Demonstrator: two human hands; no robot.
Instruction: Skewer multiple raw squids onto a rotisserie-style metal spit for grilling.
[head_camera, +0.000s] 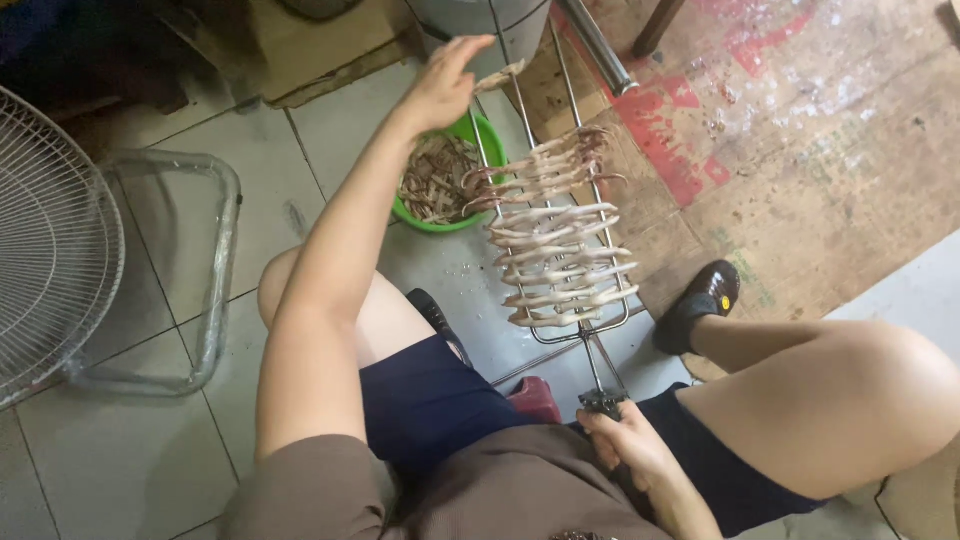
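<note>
A long metal grill rack (602, 262) stretches away from my lap, with several pale squid (556, 240) laid in rows across it. My right hand (625, 440) grips the rack's dark handle (603, 402) near my lap. My left hand (443, 82) reaches out to the rack's far end and pinches a small pale piece of squid (500, 76) between fingers and thumb. Below that hand sits a green bowl (488, 135) of brownish squid pieces on the floor.
A wire fan guard (55, 240) and a metal frame (215, 270) stand at the left on the tiled floor. A grey bucket (480, 20) and metal pipe (598, 48) sit ahead. Worn cardboard (800, 150) covers the floor at right. My knees flank the rack.
</note>
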